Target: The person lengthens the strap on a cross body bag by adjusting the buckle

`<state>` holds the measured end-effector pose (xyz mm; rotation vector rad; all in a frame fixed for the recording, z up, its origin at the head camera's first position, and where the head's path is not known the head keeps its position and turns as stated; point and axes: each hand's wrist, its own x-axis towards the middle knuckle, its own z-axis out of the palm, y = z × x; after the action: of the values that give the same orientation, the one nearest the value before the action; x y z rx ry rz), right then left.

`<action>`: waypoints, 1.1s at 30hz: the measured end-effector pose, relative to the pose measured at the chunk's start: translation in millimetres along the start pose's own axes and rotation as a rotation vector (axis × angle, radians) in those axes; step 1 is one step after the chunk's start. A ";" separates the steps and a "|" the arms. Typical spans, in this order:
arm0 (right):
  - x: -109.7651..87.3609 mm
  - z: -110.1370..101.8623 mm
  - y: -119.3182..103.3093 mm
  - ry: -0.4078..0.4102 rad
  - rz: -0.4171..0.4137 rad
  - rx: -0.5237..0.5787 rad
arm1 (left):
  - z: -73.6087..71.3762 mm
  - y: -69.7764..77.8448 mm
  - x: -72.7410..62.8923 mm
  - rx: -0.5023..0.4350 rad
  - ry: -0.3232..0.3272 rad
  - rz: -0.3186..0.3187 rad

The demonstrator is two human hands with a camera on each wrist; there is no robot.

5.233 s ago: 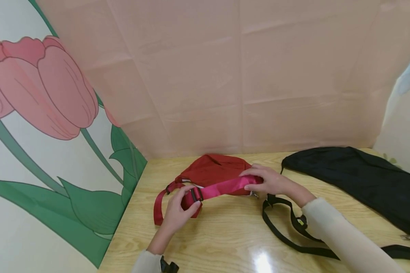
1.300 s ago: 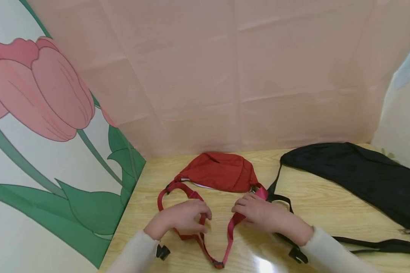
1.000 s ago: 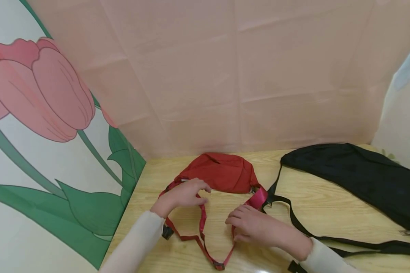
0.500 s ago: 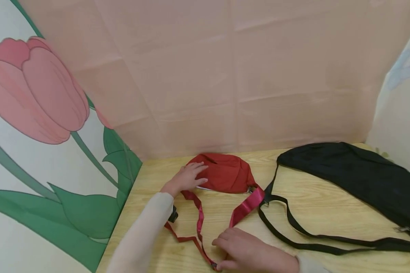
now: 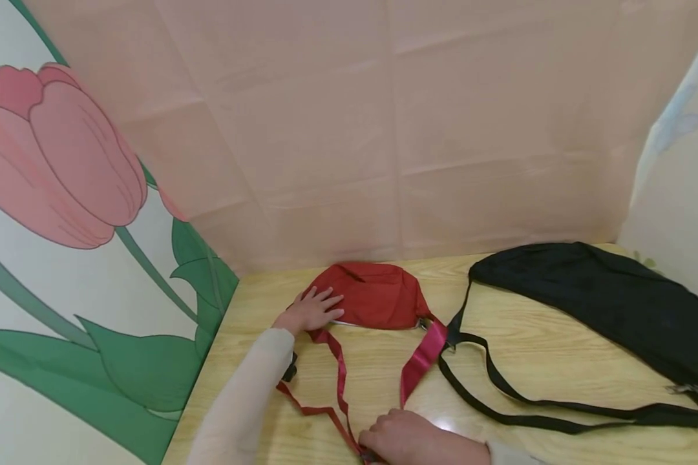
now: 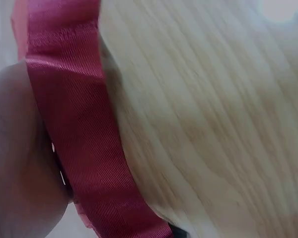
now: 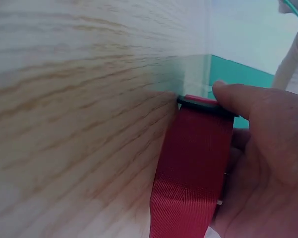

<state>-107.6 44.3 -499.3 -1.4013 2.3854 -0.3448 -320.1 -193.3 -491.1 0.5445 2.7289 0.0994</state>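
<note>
A red waist bag point(image 5: 380, 300) lies at the back middle of the table, its strap point(image 5: 421, 361) looping toward the front edge. My left hand point(image 5: 312, 311) rests with spread fingers on the bag's left end. Beside that hand, red webbing point(image 6: 84, 124) runs down the left wrist view. At the strap's front bend, my right hand point(image 5: 410, 440) grips the webbing by its black slider buckle point(image 7: 206, 106). The right wrist view shows the thumb at the slider's edge and the other fingers behind the webbing.
A larger black waist bag point(image 5: 593, 297) lies at the right, its black strap point(image 5: 535, 421) looping toward the middle. The black strap meets the red bag's right end. A pink-beige backdrop point(image 5: 326, 129) stands behind the wooden table point(image 5: 512, 361); a tulip-painted wall point(image 5: 81, 161) borders the left.
Both hands earlier held the strap raised, then laid it down. My left hand has moved back onto the bag's left end; my right has slid forward along the strap to its slider.
</note>
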 end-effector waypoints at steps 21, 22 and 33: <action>-37.9 -11.8 18.5 0.049 -0.052 -0.034 | 12.4 -73.4 -64.8 -0.021 0.051 -0.150; -40.0 -11.5 20.6 0.065 -0.063 -0.039 | 13.6 -76.3 -68.4 -0.021 0.058 -0.147; -59.1 -18.3 39.4 0.222 -0.098 -0.095 | 23.0 -102.8 -96.8 -0.051 0.076 -0.196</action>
<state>-119.9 115.6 -487.2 -1.6024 2.5440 -0.4389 -265.3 -325.3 -494.7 0.2624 2.8286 0.1423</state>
